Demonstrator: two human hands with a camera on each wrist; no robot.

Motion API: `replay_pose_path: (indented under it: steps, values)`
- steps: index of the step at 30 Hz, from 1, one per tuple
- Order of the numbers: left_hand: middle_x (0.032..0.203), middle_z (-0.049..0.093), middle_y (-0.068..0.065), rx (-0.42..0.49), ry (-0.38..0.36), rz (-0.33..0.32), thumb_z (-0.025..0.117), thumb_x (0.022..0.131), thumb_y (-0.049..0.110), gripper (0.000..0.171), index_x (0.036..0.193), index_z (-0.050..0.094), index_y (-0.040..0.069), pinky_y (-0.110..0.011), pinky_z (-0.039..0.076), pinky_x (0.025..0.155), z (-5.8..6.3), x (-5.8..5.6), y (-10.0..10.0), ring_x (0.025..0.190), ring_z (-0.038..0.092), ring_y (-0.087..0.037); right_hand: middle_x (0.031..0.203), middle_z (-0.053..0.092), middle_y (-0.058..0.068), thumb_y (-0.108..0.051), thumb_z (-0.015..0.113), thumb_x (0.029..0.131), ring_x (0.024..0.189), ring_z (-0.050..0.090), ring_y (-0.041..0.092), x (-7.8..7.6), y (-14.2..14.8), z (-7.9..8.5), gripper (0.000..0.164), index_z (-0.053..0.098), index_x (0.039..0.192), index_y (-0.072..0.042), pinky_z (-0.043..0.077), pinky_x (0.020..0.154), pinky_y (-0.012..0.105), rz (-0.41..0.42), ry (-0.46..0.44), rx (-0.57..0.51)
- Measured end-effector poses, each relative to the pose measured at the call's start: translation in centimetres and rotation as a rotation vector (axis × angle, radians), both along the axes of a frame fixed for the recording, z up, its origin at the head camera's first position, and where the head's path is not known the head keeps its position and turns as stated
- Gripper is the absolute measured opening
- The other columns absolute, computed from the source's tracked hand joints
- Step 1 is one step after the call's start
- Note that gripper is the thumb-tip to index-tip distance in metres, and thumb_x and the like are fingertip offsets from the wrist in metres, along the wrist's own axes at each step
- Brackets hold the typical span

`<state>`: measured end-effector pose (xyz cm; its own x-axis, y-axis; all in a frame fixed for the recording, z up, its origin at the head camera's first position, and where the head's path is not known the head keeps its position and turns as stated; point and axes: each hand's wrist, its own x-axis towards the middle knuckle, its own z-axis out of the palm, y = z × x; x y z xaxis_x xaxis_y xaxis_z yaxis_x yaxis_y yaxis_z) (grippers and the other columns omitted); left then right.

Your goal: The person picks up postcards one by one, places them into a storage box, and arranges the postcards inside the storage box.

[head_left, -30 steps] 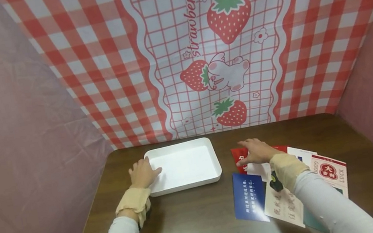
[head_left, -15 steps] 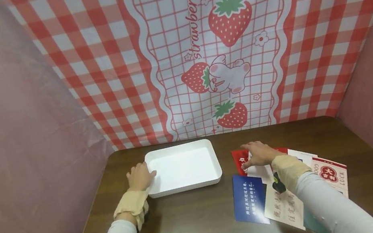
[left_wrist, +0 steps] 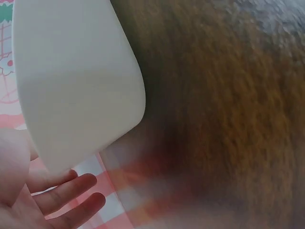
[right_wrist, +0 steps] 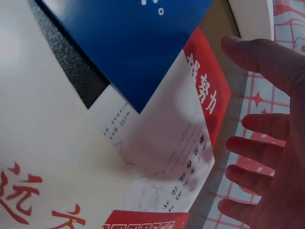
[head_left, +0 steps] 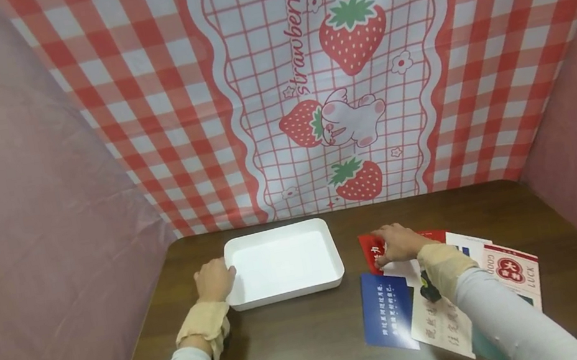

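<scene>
My left hand (head_left: 215,280) is at the left end of a shallow white tray (head_left: 283,262). The left wrist view shows its thumb partly hidden behind the tray wall (left_wrist: 81,90), with the other fingers (left_wrist: 66,193) on the outer side. My right hand (head_left: 402,242) hovers over a loose spread of printed cards, near a red card (head_left: 369,249) with white characters. In the right wrist view its fingers (right_wrist: 257,148) are apart and hold nothing. A white card (right_wrist: 167,138) with drawing and writing lies partly under a blue card (right_wrist: 133,47).
Beside the right forearm lie a cream card (head_left: 441,329), a "GOOD LUCK" card (head_left: 512,270) and a teal card (head_left: 487,343), overlapping. The brown wooden table (head_left: 305,353) ends at a strawberry-print checked cloth (head_left: 344,102). Pink cloth (head_left: 33,214) hangs on both sides.
My left hand has drawn back from over the tray to its left rim. The right hand has lowered slightly toward the cards, its thumb and fingers closer together. The head view has tilted a little.
</scene>
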<state>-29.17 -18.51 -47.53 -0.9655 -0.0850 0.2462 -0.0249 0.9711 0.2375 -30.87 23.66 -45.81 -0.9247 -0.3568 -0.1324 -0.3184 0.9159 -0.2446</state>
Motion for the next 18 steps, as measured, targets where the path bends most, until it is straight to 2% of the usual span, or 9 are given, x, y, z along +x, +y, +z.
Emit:
replay_pose_path:
  steps: [9,14,18]
  values:
    - [0.084,0.068,-0.019,0.052,0.12,-0.026,0.058,0.078,0.017,0.02,0.09,0.067,0.004,-0.049,0.042,0.056,-0.38,0.0,-0.26,0.074,0.063,-0.039,0.13,0.048,0.021,-0.042,0.076,0.062,0.121,0.039,0.042,-0.43,0.37,-0.5,0.084,0.045,0.13,-0.005,0.033,0.096,0.06,0.005,0.008,0.009]
    - [0.087,0.069,-0.019,0.073,0.159,-0.051,0.056,0.078,0.011,0.023,0.096,0.069,0.006,-0.051,0.044,0.058,-0.67,0.04,-0.31,0.075,0.064,-0.04,0.129,0.049,0.022,-0.044,0.076,0.06,0.119,0.04,0.044,-0.48,0.57,-0.47,0.085,0.047,0.129,-0.004,0.035,0.094,0.06,0.007,0.025,0.044]
    - [0.088,0.069,-0.019,0.094,0.194,-0.05,0.054,0.076,0.005,0.025,0.095,0.069,0.006,-0.053,0.045,0.06,-0.67,0.2,-0.33,0.075,0.064,-0.04,0.129,0.049,0.022,-0.045,0.076,0.061,0.12,0.04,0.042,-0.41,0.37,-0.29,0.085,0.047,0.129,-0.003,0.034,0.095,0.059,-0.01,-0.002,0.043]
